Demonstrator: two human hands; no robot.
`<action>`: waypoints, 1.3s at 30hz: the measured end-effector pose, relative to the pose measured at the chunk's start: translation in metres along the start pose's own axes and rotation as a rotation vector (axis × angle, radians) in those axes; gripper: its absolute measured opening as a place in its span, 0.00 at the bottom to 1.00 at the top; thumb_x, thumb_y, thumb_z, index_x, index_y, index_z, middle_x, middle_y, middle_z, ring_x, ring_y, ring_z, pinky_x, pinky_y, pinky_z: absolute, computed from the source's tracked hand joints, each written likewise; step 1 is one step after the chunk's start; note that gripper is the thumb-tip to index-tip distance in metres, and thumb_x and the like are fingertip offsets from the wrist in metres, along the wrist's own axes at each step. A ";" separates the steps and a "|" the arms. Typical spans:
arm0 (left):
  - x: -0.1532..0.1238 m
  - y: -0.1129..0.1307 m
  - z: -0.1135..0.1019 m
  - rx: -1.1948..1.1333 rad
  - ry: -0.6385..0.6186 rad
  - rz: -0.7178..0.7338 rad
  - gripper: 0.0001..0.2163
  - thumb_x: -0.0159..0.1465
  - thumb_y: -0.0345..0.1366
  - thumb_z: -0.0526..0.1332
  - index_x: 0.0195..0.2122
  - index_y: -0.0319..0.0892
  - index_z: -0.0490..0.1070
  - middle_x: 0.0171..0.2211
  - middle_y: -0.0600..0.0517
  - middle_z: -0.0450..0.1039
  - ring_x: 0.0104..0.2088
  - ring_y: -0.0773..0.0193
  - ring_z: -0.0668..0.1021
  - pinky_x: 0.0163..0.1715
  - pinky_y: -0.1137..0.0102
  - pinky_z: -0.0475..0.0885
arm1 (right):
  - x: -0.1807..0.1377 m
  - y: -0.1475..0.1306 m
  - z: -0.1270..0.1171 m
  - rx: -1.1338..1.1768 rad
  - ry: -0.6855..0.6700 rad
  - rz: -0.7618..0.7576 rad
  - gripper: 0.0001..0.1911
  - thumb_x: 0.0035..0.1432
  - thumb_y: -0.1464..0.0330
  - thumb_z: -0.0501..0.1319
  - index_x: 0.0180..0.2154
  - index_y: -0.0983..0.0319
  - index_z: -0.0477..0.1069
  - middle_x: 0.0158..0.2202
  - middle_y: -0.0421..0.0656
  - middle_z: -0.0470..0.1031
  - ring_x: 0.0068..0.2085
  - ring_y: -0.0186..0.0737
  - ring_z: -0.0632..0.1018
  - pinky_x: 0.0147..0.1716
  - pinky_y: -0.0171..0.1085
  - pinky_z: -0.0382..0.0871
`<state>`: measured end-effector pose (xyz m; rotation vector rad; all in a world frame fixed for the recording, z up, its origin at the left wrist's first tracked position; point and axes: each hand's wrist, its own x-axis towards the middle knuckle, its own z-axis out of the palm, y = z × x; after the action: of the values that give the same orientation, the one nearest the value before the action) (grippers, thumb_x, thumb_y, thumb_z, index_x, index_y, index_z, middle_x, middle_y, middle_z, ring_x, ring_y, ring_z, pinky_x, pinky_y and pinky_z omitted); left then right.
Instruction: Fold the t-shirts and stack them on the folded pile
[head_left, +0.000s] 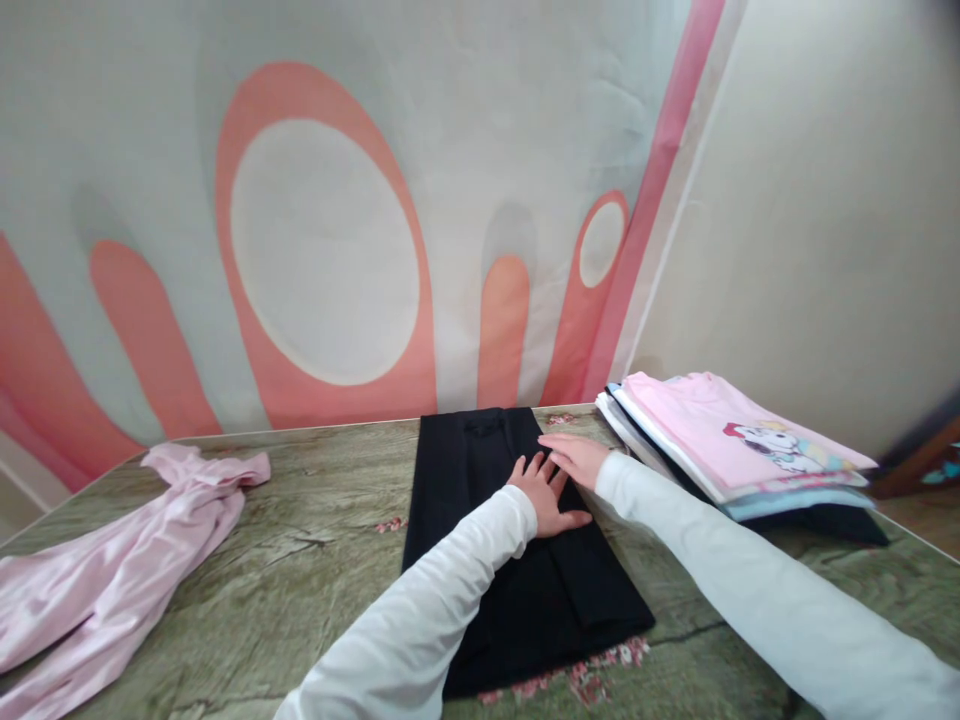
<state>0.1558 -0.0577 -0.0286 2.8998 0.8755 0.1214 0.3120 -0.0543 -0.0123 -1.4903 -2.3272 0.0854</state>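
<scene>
A black garment [540, 620], folded into a long narrow rectangle, lies flat on the table. My left hand [546, 495] rests on its middle with the fingers spread and the palm down. Just beyond, my right hand [581, 458] reaches in from the right, its fingers stretched out flat over the garment's right edge and close to the left fingertips. Neither hand grips the cloth. Part of the garment is hidden under my hands and left sleeve.
On the right stands a stack of folded clothes [735, 430], a pink shirt with a cartoon dog on top. A crumpled pink garment [150, 550] lies at the left. The wood-patterned table [322, 580] ends at a wall [465, 120] with a printed covering.
</scene>
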 end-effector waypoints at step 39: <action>-0.108 -0.070 -0.042 0.027 0.101 -0.198 0.22 0.65 0.38 0.42 0.59 0.36 0.49 0.60 0.44 0.48 0.60 0.59 0.53 0.56 0.58 0.50 | -0.017 -0.035 0.034 -0.059 -0.119 -0.148 0.27 0.61 0.59 0.44 0.59 0.61 0.49 0.62 0.46 0.48 0.61 0.43 0.52 0.58 0.48 0.47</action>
<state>0.0231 -0.0566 -0.0009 2.8324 1.1833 0.2413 0.2765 -0.0794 -0.0395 -1.3689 -2.5474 0.0686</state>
